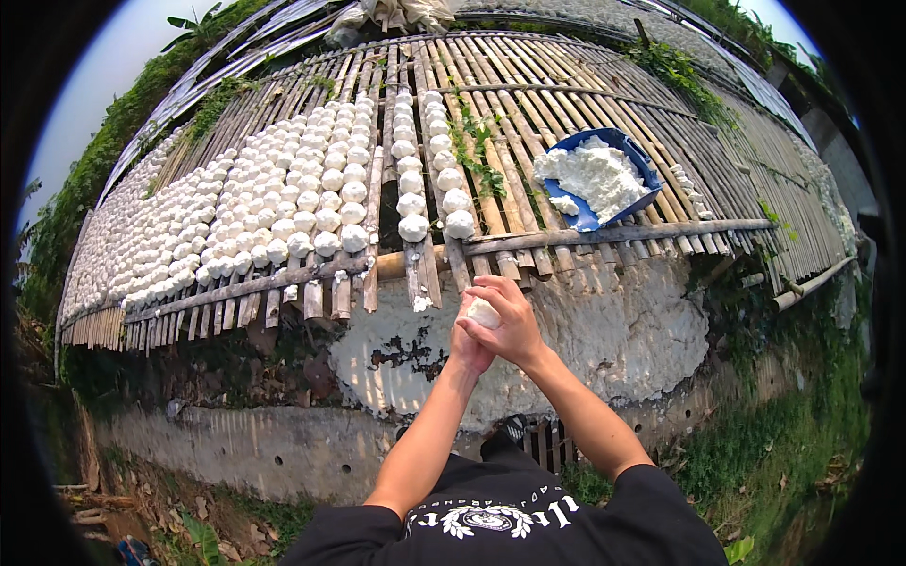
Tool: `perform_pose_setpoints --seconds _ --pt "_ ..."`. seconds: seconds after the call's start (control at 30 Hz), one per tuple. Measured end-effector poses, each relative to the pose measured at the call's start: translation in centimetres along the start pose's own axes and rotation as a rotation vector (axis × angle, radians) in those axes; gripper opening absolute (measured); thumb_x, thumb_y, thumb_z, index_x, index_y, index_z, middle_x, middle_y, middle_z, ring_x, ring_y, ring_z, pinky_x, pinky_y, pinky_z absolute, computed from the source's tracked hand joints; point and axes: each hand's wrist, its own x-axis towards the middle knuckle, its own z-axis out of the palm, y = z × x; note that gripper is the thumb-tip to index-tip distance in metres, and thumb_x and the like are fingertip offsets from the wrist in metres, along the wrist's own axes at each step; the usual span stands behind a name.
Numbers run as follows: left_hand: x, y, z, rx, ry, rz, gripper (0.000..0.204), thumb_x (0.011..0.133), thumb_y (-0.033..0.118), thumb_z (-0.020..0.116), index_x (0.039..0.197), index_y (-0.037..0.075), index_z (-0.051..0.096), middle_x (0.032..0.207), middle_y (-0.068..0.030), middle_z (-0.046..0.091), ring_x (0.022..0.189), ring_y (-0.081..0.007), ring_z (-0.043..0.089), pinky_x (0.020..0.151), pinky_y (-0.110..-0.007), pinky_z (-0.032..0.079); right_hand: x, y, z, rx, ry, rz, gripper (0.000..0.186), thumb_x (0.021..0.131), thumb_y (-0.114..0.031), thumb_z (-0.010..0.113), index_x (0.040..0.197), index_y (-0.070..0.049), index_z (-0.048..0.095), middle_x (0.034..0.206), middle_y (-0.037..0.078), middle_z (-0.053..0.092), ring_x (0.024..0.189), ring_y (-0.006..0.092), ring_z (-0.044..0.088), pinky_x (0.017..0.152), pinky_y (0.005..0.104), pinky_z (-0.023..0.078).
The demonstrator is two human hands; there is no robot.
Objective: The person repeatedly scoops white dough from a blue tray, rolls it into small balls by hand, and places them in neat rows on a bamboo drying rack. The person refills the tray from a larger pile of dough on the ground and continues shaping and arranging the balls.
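A lump of white, crumbly paste (483, 313) is pressed between my two hands, just off the near edge of the bamboo rack. My left hand (468, 346) cups it from the left and below. Over the top and right side curls my right hand (514, 325), its fingers wrapped round toward the left. Only part of the lump shows between thumb and fingers. Beyond my hands, rounded white lumps (412, 227) sit in rows on the bamboo rack (510, 193). To the right, a blue scoop-like container (651, 179) holds a heap of loose white paste (599, 179).
A bamboo pole (623, 234) runs along the rack's near edge. Many more lumps (255, 222) cover the left side. White residue (613, 330) coats the ground under the rack. A low concrete ledge (264, 453) lies nearer, and grass (755, 462) grows at the right.
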Motion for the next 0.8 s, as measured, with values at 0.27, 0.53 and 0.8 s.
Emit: perform_pose_setpoints --seconds 0.27,0.53,0.8 --pt "0.0 -0.6 -5.7 -0.163 0.431 -0.388 0.072 0.111 0.063 0.031 0.149 0.005 0.049 0.147 -0.0176 0.059 0.137 -0.0337 0.057 0.118 -0.049 0.045 0.5 0.7 -0.5 0.002 -0.254 -0.143 0.039 0.083 -0.016 0.082 0.120 -0.009 0.072 0.130 0.016 0.067 0.118 0.0362 0.067 0.101 0.0461 0.055" --pt "2.3 5.6 -4.1 -0.081 0.618 -0.652 0.085 0.109 0.072 0.023 0.148 0.003 0.054 0.143 -0.0205 0.064 0.131 -0.0341 0.063 0.112 -0.047 0.051 1.8 2.2 -2.4 0.118 -0.639 0.278 0.058 0.088 -0.023 0.087 0.140 -0.011 0.062 0.142 0.013 0.063 0.114 0.0291 0.070 0.097 0.0387 0.057" --pt "10.3 11.0 -24.1 1.763 0.685 0.039 0.031 0.100 0.006 0.050 0.127 -0.003 0.060 0.128 -0.0224 0.065 0.124 -0.0376 0.061 0.107 -0.045 0.048 3.3 6.7 -2.3 0.552 -0.342 0.840 0.057 0.096 -0.026 0.084 0.142 -0.005 0.058 0.122 0.009 0.072 0.110 0.0150 0.068 0.093 0.0320 0.057"
